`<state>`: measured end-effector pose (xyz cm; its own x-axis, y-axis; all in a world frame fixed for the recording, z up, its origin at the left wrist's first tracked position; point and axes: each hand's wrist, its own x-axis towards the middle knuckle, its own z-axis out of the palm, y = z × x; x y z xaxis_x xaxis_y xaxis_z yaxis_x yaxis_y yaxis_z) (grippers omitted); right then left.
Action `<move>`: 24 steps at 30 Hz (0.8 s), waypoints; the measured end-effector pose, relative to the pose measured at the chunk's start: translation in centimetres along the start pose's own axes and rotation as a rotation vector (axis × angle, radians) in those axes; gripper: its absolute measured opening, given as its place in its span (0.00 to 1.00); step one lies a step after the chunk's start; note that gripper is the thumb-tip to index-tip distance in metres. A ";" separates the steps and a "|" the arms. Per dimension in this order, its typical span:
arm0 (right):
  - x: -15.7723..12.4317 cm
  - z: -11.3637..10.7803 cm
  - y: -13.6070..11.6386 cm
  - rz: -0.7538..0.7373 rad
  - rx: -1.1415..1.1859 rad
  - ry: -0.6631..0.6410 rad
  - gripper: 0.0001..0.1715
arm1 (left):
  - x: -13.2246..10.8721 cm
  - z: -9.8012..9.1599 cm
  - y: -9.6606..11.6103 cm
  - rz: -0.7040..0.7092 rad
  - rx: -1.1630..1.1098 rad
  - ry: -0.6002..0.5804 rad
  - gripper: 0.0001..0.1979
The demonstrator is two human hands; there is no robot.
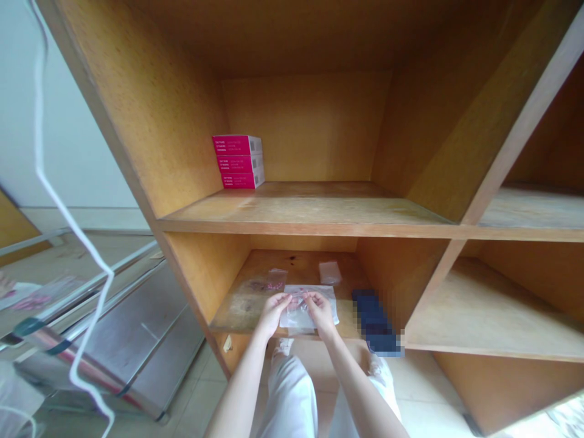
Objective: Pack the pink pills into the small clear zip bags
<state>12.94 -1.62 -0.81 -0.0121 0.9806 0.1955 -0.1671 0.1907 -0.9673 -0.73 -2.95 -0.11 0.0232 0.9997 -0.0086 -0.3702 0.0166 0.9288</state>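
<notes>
My left hand (274,311) and my right hand (319,310) are close together over the lower shelf, fingers pinched. Between them they hold a small clear plastic bag (299,300) by its two sides. Some pinkish bits show at the bag, too small to make out. Under the hands lies a white sheet (331,297), partly covered by them. Just behind to the left rests a clear bag with small pink pieces (275,281). A small pile of clear plastic bags (330,272) lies behind to the right.
Three pink boxes (235,163) are stacked on the upper shelf (310,207). A dark blurred-out object (375,319) lies at the lower shelf's right front. A white cable (91,249) hangs at left, before a metal cart (132,340). Another person's hand (5,285) shows at far left.
</notes>
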 end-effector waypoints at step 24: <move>-0.3 -0.2 0.1 0.012 0.063 0.026 0.16 | 0.1 -0.4 -0.3 0.055 0.060 0.104 0.13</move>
<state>13.16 -1.85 -0.96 0.0113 0.9839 0.1786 -0.2291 0.1764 -0.9573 -1.04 -2.90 -0.52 -0.0936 0.9956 0.0077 -0.3124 -0.0367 0.9492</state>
